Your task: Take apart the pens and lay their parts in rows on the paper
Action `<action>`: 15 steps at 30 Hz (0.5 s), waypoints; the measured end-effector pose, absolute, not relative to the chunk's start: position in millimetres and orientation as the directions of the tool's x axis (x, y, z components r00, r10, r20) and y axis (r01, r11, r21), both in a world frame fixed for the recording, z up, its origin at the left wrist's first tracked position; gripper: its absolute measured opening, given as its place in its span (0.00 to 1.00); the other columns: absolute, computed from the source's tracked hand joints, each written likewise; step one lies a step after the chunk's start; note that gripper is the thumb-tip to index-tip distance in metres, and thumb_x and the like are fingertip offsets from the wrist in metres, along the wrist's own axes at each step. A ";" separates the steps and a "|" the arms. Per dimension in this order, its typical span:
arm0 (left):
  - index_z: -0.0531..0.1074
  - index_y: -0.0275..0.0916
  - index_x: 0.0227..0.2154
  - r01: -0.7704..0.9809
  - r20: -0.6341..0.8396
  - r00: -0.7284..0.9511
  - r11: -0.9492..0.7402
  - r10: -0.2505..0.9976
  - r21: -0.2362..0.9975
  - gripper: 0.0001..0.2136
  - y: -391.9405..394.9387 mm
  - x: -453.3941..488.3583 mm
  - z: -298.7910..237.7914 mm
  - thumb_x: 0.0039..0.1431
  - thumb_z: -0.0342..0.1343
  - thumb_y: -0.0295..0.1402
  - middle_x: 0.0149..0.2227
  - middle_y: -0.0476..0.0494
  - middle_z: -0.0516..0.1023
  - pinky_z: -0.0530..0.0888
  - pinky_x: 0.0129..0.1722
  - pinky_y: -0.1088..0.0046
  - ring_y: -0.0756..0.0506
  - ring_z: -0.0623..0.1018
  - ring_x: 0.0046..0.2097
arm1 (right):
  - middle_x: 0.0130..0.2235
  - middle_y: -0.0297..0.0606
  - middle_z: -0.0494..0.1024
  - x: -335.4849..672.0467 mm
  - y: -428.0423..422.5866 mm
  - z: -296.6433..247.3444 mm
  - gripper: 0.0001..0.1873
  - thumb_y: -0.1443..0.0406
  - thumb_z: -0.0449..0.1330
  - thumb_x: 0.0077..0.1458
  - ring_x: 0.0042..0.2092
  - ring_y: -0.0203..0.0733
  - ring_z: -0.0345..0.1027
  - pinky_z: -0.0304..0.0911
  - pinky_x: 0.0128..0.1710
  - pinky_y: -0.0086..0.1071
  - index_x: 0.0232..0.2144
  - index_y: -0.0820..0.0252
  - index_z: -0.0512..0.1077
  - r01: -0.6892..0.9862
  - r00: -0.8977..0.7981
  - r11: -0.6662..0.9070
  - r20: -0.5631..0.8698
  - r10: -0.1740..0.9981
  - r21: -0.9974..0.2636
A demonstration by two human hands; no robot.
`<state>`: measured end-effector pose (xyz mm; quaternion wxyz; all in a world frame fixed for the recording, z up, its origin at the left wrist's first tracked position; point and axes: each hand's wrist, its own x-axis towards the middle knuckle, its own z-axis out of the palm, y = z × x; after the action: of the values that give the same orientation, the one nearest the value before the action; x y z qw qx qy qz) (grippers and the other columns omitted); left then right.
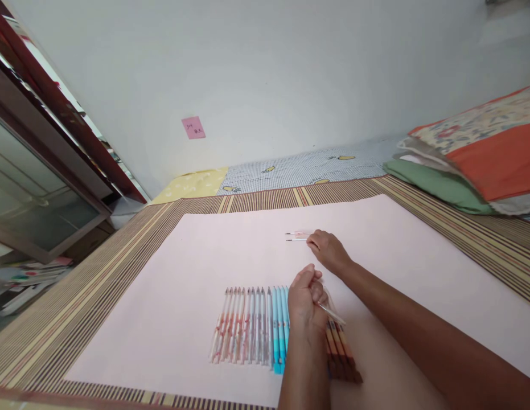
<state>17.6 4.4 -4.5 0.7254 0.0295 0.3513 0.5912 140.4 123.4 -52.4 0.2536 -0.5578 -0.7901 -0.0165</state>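
Note:
My right hand point(328, 249) reaches to the upper middle of the pale pink sheet, its fingers pinched at the end of a thin white pen refill point(296, 240) with a dark tip. Just behind that refill lies a second white refill point(291, 233), beside a faint pinkish patch. My left hand point(306, 293) is closed around a slim pen part point(332, 314), whose pale end sticks out at the lower right of the fist. Below it is a row of pens: clear ones with reddish marks point(231, 324), greyish clear ones point(258, 327), blue ones point(279, 330) and orange-brown ones point(344, 353). My left forearm hides part of the row.
The pink sheet point(162, 296) lies on a striped mat point(98, 273). Folded bedding point(473, 148) is stacked at the right. A pink note point(193, 127) sticks to the white wall point(265, 74). At the left stands a glass-panelled door point(38, 193).

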 end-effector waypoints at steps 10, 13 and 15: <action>0.70 0.33 0.25 -0.834 -0.474 0.047 0.295 0.880 0.467 0.11 4.2 17.9 -3.4 0.49 0.69 0.28 0.24 0.49 0.74 0.47 0.14 0.82 0.61 0.50 0.15 | 0.42 0.45 0.78 132.9 126.1 -49.6 0.13 0.68 0.53 0.67 0.43 0.46 0.69 0.58 0.45 0.36 0.40 0.60 0.79 0.906 -0.277 0.368 0.364 0.889 -0.210; 0.70 0.33 0.25 -0.838 -0.475 0.051 0.296 0.879 0.459 0.11 4.4 17.8 -3.9 0.49 0.69 0.27 0.24 0.48 0.74 0.47 0.14 0.82 0.61 0.50 0.15 | 0.42 0.45 0.77 131.8 126.8 -49.3 0.13 0.68 0.53 0.67 0.43 0.46 0.69 0.58 0.44 0.36 0.41 0.60 0.79 0.912 -0.274 0.360 0.360 0.892 -0.197; 0.71 0.33 0.25 -0.840 -0.473 0.048 0.292 0.880 0.457 0.10 4.5 17.6 -4.3 0.49 0.69 0.27 0.24 0.48 0.74 0.47 0.14 0.82 0.61 0.51 0.15 | 0.42 0.45 0.77 131.4 126.9 -49.4 0.12 0.68 0.53 0.66 0.43 0.46 0.69 0.58 0.44 0.36 0.40 0.59 0.78 0.911 -0.277 0.364 0.363 0.890 -0.196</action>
<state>17.6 4.5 -4.3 0.7235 0.0284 0.3501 0.5944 131.4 126.9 -49.4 0.2097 -0.5636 -0.7986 -0.0252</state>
